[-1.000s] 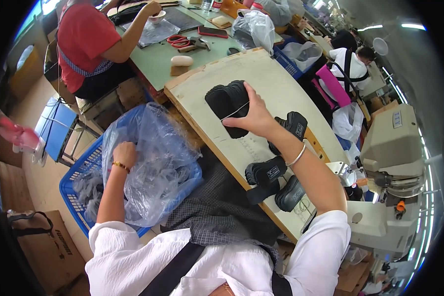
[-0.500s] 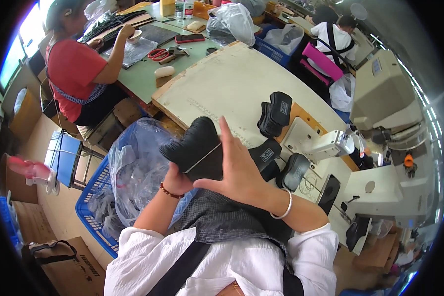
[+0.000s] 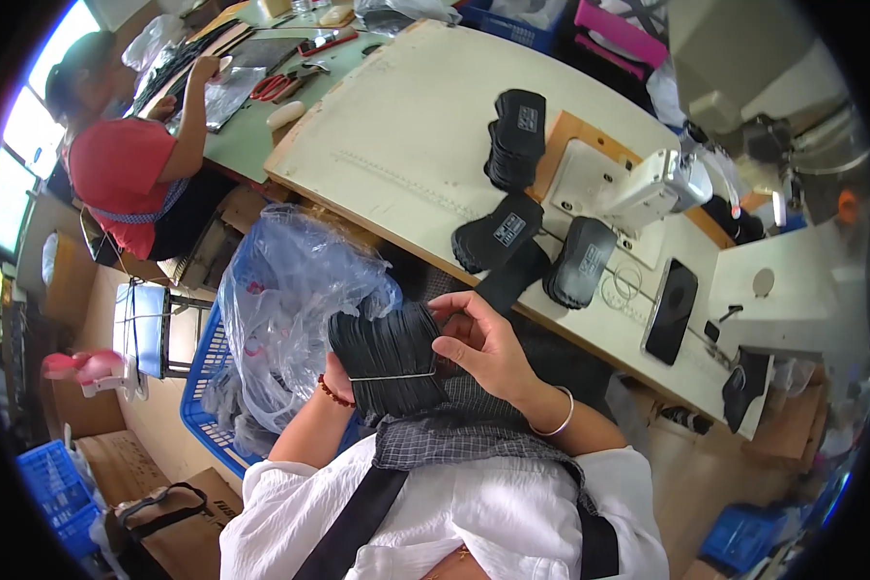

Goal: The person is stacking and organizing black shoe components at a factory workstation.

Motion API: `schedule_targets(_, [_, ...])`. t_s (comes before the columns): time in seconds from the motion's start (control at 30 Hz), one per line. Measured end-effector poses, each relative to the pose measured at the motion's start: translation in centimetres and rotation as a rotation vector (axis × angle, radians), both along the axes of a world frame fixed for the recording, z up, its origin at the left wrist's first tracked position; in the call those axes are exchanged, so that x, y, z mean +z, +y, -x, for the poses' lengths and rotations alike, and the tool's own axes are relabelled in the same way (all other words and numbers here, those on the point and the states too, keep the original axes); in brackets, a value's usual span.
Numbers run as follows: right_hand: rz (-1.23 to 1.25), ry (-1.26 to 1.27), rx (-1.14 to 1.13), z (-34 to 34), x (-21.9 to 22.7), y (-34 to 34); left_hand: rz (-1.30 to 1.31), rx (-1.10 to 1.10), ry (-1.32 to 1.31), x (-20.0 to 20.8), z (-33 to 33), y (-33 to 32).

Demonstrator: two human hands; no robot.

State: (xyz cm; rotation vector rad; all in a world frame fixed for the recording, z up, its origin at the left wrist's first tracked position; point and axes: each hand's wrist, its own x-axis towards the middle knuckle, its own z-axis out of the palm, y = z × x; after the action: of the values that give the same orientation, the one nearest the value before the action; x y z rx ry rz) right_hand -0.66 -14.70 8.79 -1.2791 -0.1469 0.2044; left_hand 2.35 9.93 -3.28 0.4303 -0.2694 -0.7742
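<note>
A thick bundle of black fabric pieces (image 3: 382, 338) sits over my lap, its many layered edges facing up. A thin pale elastic band (image 3: 391, 376) runs around it. My left hand (image 3: 336, 377) grips the bundle from its left side, with most of the fingers hidden beneath or behind it. Close to the bundle's right edge is my right hand (image 3: 491, 353), its fingers slightly bent and spread from the thumb. The fingertips are at or near the upper right corner; whether they touch is unclear.
Stacks of black shaped pieces (image 3: 517, 130) lie on the white table (image 3: 396, 116), beside a sewing machine (image 3: 652, 188) and a phone (image 3: 671, 309). Left of me stands a blue basket (image 3: 201, 391) holding a clear plastic bag (image 3: 285, 300). A person in red (image 3: 121, 169) works at the green table.
The bundle has been lowered and turned, from its flat face to its layered edges. My right hand came down from upright and spread to slightly bent. The whole view has shifted.
</note>
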Motion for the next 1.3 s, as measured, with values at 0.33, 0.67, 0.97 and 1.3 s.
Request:
schedule_targets(0.33, [-0.061, 0.036, -0.013, 2.6, -1.2, -1.3, 0.026, -0.021, -0.054, -1.4, 0.5, -0.4])
schedule_targets(0.67, [-0.087, 0.031, -0.029, 3.1, -1.5, -2.2, 0.038, -0.053, -0.191, -0.3, 0.3, -1.8])
schedule_targets(0.97, [-0.137, 0.031, -0.166, 3.7, -0.8, -1.8, 0.138, -0.061, -0.187, -0.2, 0.1, -2.1])
schedule_targets(1.3, [0.289, -0.272, -0.237, 3.4, -0.3, -2.2, 0.07, -0.082, -0.193, -0.1, 0.2, -1.8])
